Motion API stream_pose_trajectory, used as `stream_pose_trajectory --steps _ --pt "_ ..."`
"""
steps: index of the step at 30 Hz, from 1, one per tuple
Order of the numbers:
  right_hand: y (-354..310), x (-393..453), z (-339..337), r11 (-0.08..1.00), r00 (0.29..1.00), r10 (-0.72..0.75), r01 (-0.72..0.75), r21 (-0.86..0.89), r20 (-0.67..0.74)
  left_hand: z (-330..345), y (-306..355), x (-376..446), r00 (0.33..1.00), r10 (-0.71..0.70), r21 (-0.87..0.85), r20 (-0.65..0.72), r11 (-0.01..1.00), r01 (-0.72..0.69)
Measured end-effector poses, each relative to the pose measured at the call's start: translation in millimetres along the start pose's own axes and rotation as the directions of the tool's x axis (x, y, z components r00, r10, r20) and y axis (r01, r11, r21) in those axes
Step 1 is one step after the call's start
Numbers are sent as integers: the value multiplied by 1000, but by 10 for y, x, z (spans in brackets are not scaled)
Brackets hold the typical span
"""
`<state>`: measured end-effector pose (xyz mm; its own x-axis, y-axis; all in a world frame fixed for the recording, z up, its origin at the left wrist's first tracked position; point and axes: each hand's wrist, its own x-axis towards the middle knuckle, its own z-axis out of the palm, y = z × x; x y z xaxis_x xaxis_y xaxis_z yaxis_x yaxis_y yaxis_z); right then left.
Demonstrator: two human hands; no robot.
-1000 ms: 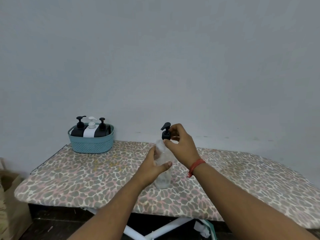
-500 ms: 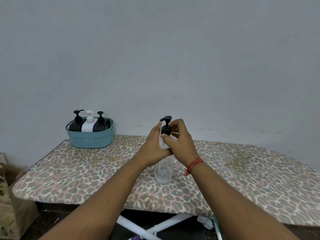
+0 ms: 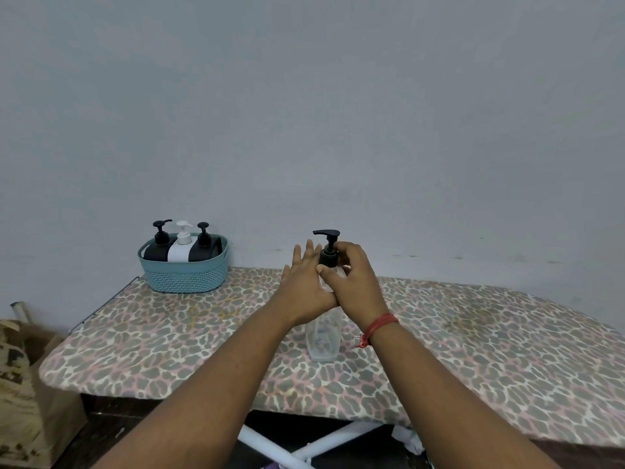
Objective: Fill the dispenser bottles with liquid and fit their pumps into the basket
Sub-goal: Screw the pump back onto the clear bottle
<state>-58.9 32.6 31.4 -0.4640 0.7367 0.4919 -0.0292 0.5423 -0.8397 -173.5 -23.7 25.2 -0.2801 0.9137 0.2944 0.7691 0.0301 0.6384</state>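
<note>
Four bottles: one clear bottle (image 3: 323, 336) stood upright on the ironing board (image 3: 473, 350), toward its front middle; three more sat in a teal basket (image 3: 185, 275) at the board's far left corner.
Clear bottle: its lower body showed below the two hands; the upper part was hidden behind them. Whether it held any liquid could not be told.
Black pump (image 3: 328, 247): it stood on the neck of the clear bottle, spout pointing left, head raised above the collar.
Right hand (image 3: 351, 282): fingers and thumb were curled round the collar of the black pump, gripping it. A red thread band (image 3: 380, 324) circled the wrist.
Left hand (image 3: 304, 286): it lay against the left side of the clear bottle's upper part, fingers straight and pointing up, slightly spread, touching the right hand at the heel.
Basket contents: a black bottle (image 3: 156, 250) at left, a white bottle (image 3: 179, 250) in the middle, another black bottle (image 3: 203, 250) at right, side by side and touching, each with its pump fitted.
Ironing board: it wore a leopard-print cover and white legs showed beneath its front edge.
Surroundings: a plain grey wall (image 3: 338, 113) rose behind the board; a brown paper bag (image 3: 30, 384) stood on the floor at the lower left.
</note>
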Motion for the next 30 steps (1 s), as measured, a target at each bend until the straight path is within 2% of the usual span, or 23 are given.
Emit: stream_pose_trajectory --steps 8,16,22,30 --pt "-57 -49 -46 999 999 27 -27 27 20 11 19 -28 1000 -26 -34 15 999 26" --pt "-92 28 -92 994 991 61 -71 83 118 -9 45 -18 1000 -8 -125 1 992 8" --pt "-55 34 -15 998 996 69 -69 -5 -51 30 6 15 1000 -25 -68 8 997 25" --pt "-13 -9 64 996 995 -22 13 -90 -100 12 -27 23 1000 -22 -34 22 999 23"
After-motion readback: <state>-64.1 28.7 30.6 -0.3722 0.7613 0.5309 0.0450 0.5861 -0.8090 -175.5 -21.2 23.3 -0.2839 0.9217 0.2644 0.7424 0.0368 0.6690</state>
